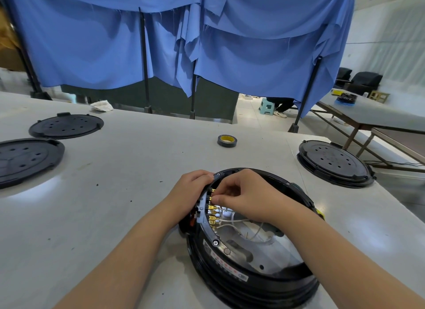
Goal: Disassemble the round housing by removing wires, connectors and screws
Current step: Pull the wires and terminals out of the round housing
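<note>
A round black housing (232,272) lies open on the grey table, near the front edge. Inside it I see a metal plate, white wires (232,222) and a row of brass connectors (212,215) along the left inner wall. My left hand (188,191) grips the housing's left rim from outside, fingers curled over the edge. My right hand (243,197) reaches in from the right and pinches one of the upper brass connectors between thumb and fingers. Black screws (215,243) sit in the rim.
Two black round covers (66,125) (25,159) lie at the left of the table (115,193). Another round unit (333,162) stands at the right. A roll of black tape (227,140) lies beyond the housing. Blue curtains on stands hang behind the table.
</note>
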`<state>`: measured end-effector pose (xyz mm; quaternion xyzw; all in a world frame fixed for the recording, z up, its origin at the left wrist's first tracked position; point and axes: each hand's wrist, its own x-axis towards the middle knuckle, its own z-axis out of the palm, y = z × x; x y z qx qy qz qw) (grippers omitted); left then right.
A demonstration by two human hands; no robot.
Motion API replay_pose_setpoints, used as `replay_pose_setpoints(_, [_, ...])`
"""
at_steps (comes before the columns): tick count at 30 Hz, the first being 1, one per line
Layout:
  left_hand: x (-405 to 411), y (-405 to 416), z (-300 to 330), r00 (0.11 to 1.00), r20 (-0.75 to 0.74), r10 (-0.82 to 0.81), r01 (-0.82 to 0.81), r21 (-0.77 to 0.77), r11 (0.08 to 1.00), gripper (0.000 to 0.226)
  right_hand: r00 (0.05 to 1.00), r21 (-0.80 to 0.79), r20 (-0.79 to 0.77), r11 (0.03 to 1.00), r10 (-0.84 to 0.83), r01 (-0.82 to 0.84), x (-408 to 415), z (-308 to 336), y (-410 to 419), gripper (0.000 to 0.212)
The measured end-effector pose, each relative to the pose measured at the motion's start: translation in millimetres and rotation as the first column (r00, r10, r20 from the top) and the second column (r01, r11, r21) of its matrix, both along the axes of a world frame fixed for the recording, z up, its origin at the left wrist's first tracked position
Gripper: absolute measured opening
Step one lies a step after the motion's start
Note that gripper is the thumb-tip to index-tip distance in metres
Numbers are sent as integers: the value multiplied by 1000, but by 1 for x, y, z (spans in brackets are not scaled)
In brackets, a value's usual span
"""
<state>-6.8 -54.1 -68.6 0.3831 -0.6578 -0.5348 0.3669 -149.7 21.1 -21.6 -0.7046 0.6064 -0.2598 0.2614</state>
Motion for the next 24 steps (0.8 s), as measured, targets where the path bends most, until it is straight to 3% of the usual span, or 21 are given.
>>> replay_pose_setpoints(14, [0, 0, 0, 1000, -5, 4, -4, 3, 1000, 24, 996, -47, -94, 999, 10, -15, 5, 4, 3, 19])
replay_pose_setpoints(24, [-1, -1, -1, 1000, -23, -2, 2, 4, 1000, 25, 994, -39, -108, 999, 3, -7, 6, 5, 3, 14])
